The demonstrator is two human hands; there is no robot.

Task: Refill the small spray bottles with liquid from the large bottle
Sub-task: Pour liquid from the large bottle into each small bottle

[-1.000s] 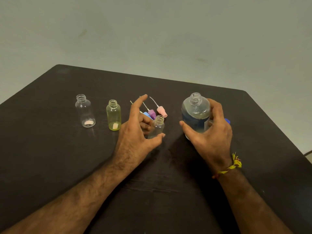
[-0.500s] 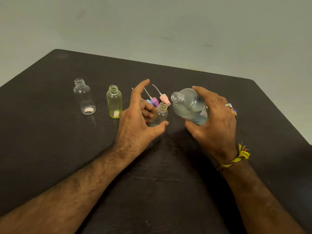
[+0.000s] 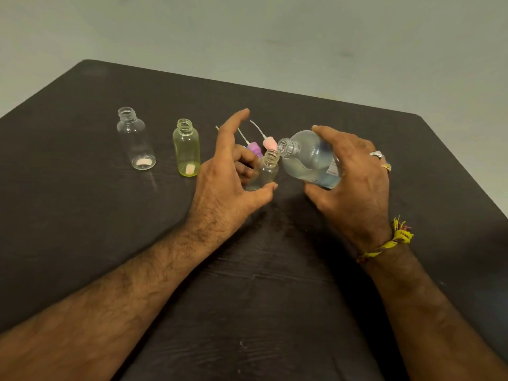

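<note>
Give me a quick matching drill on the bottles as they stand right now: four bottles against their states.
1. large bottle
2. yellow-green bottle
3. clear bottle far left
4. small bottle by the left hand

a. upright, tinted, stands alone
b. tilted, neck over another bottle's mouth
c. upright, colourless, untouched
d. upright, steadied for filling

Pairs: 1-b, 2-a, 3-c, 4-d

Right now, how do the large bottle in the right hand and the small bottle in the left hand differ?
The large bottle is tipped over, lifted in the right hand; the small bottle stands upright on the table, steadied by the left hand. The large bottle is far wider and holds clear liquid; the small bottle looks nearly empty. Both are transparent and uncapped.
</note>
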